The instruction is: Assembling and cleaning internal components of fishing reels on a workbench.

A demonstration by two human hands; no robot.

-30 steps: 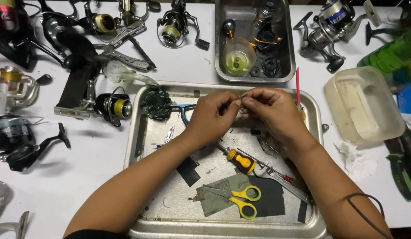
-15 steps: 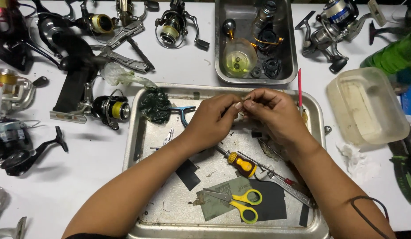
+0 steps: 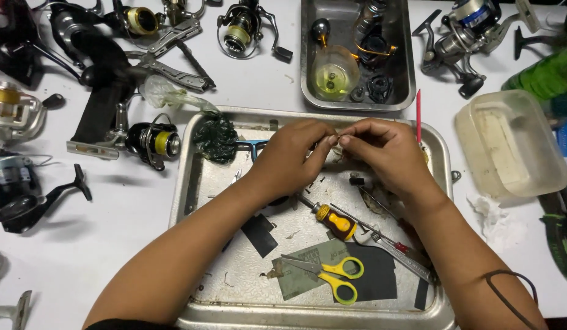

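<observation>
I see both hands meeting at 12 o'clock over the metal tray (image 3: 192, 183), fingertips pinched on one tiny part (image 3: 334, 139), too small to tell what it is. Left hand (image 3: 292, 156) nips it from 9 o'clock, right hand (image 3: 384, 150) from 3 o'clock, equally near. Long axis can't be read. Orange screwdriver (image 3: 335, 223) and yellow scissors (image 3: 335, 278) lie at 6 o'clock, untouched

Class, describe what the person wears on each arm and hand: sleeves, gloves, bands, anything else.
Both hands, the left hand and the right hand, are bare, with no gloves or rings visible. Both forearms are uncovered. A thin dark band loops around the right forearm.
</observation>
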